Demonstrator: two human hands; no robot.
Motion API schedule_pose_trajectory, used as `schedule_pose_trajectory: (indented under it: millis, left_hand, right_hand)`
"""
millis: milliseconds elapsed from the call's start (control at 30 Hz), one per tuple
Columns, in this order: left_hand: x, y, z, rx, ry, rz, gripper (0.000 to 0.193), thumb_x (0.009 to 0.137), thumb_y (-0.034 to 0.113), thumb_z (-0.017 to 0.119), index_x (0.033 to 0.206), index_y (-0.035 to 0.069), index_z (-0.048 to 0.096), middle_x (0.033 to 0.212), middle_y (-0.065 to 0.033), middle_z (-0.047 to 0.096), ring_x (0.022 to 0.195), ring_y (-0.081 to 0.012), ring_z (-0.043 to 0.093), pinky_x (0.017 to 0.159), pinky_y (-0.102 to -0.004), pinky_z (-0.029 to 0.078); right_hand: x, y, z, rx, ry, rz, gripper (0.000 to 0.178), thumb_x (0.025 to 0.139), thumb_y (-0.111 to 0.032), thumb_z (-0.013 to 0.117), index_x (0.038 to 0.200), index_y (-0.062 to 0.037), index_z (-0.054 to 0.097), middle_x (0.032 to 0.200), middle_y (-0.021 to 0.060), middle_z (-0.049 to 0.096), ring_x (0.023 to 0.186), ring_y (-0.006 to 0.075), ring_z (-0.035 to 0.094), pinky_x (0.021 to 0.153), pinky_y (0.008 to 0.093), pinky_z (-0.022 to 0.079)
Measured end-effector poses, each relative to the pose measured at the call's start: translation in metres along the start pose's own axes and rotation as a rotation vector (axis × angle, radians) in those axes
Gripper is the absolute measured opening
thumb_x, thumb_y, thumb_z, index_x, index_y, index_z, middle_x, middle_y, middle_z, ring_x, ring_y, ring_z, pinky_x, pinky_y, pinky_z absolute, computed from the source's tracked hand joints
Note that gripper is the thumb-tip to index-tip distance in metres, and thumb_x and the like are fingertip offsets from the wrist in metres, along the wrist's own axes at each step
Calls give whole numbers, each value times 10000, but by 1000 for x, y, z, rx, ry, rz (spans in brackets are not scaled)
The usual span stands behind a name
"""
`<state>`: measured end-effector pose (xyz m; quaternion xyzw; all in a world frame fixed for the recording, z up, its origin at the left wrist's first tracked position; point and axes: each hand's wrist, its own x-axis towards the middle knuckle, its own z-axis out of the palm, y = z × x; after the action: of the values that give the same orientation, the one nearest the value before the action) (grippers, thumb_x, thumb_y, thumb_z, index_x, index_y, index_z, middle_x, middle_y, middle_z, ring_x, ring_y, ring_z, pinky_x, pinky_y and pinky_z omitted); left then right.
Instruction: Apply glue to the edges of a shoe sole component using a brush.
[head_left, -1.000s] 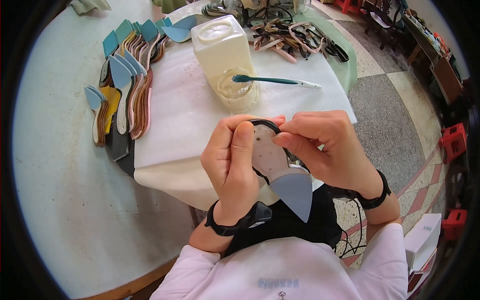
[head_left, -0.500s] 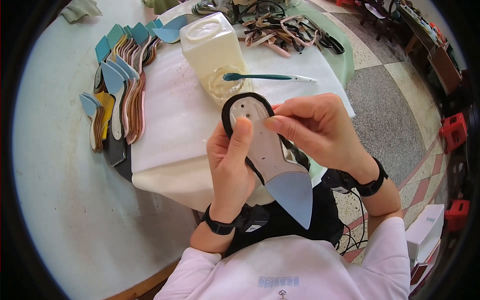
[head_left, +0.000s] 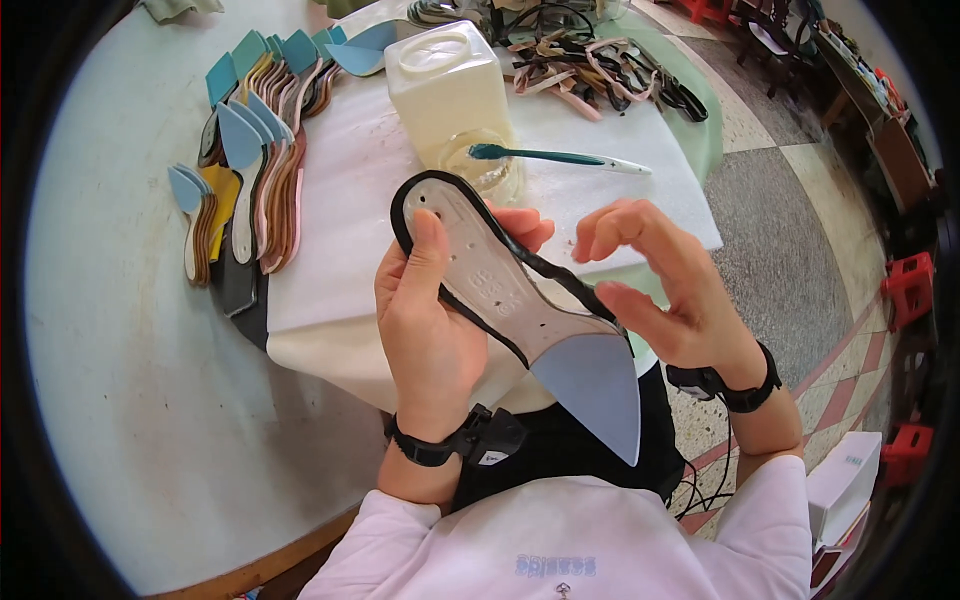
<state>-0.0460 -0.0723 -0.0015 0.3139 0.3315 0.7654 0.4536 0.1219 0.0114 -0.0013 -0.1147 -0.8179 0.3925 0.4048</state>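
Observation:
A shoe insole with a pale underside and a pointed blue toe is tilted in front of me, its rounded heel up and left. My left hand grips it near the heel, thumb on the pale face and fingertips showing beyond the far edge. Black edging runs round the heel and down both sides; on the right side it stands a little off the rim. Beside that stretch is my right hand, fingers and thumb apart with nothing between them. Its thumb tip is close to the edging; whether they touch I cannot tell.
Beyond the insole, a translucent plastic container lies with a glue-smeared opening, and a green-and-white toothbrush rests there. Stacked insoles line the left side. Strip scraps and black-handled scissors lie at the far right.
My right hand has opened and moved down and right from the insole's edge. The left hand and the insole's heel have shifted left, and more of the pale face shows.

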Motion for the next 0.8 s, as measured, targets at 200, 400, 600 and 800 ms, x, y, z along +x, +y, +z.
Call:
schedule_pose_trajectory:
  millis: [200,400,600,800]
  left_hand:
    - [-1,2,2,-13,-27,-37,420,943,364,461,989,-41,560,869,-193,638,839,-335,642,892,-461,459]
    - [-3,-6,-1,-19,-68,8,424,946,368,445,984,-33,574,837,-180,643,805,-329,650,973,-510,382]
    - [-1,-11,-6,12,-66,105,426,953,371,424,1001,-23,575,836,-174,641,786,-325,652,984,-520,366]
    - [0,-10,-8,45,-118,172,425,961,369,404,1011,-17,573,828,-175,638,760,-329,646,993,-533,350]
  right_hand:
    - [9,-2,-11,552,-270,613,236,895,-206,595,977,16,599,841,-4,587,749,65,518,693,206,410]
    - [16,11,-10,785,-337,785,173,857,-174,641,865,-2,628,855,-5,613,733,49,504,671,205,393]
    - [19,11,-7,850,-331,867,153,817,-132,679,736,-47,581,665,-21,545,549,47,445,512,196,328]
    - [24,2,-6,756,-327,936,224,773,-109,724,637,-57,555,552,-31,512,442,41,402,421,200,263]
